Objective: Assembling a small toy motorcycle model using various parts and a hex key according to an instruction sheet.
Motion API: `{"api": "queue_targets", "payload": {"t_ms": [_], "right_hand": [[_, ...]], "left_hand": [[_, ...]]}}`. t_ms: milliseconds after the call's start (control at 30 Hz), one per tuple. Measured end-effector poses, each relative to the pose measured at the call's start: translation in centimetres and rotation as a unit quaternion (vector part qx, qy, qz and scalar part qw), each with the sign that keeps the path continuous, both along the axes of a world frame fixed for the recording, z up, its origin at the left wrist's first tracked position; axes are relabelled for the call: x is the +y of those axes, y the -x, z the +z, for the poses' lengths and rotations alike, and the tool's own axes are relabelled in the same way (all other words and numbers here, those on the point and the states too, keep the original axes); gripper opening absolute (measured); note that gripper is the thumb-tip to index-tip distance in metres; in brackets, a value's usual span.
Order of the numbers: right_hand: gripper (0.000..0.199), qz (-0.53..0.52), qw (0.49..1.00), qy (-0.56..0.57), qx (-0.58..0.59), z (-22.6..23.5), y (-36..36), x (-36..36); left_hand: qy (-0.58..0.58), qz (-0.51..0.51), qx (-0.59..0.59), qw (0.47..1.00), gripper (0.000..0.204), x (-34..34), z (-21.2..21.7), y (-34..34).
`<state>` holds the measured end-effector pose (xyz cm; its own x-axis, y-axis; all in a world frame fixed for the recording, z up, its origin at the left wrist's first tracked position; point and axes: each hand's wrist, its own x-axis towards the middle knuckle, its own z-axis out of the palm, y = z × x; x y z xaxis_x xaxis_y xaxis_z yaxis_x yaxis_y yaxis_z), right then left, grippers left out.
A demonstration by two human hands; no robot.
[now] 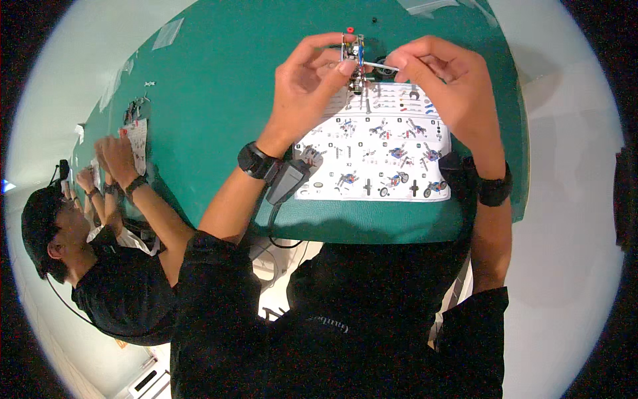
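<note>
My left hand (296, 100) grips a small metal model assembly (359, 50) with blue and silver parts, held upright between thumb and fingers above the table. My right hand (458, 83) pinches a thin silver rod-like tool (381, 66). Its tip meets the right side of the assembly; the tool's other end is hidden in my fingers, so its exact kind does not show. Beneath both hands lies a printed instruction sheet (362, 169) with pictured building steps of a motorcycle model. A round black part (384, 74) sits on the table behind the tool, partly covered.
The green table (219, 86) has a curved far edge with tape strips. A small red piece (350, 30) lies beyond my left hand. At the left, another person (119, 286) works with a second sheet (137, 146) and small parts. A grey box (288, 181) hangs by my left wrist.
</note>
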<state>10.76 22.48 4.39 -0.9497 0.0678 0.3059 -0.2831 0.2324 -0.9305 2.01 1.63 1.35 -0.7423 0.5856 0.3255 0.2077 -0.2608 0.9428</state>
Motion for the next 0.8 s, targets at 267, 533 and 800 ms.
{"api": "queue_targets", "payload": {"t_ms": [267,533,800], "right_hand": [[0.027,-0.012,0.998,-0.048,0.032,-0.1,0.1,-0.7],[0.025,-0.001,0.993,0.008,-0.117,0.8,0.0,0.0],[0.022,-0.003,0.996,0.029,-0.086,1.2,-0.3,-0.5]], "left_hand": [[-0.009,-0.009,0.025,1.0,0.039,0.0,-0.3,0.0],[0.003,-0.001,0.015,1.0,0.038,-0.2,-0.5,0.2],[0.002,0.004,0.027,1.0,0.037,-0.1,-0.3,0.2]]}}
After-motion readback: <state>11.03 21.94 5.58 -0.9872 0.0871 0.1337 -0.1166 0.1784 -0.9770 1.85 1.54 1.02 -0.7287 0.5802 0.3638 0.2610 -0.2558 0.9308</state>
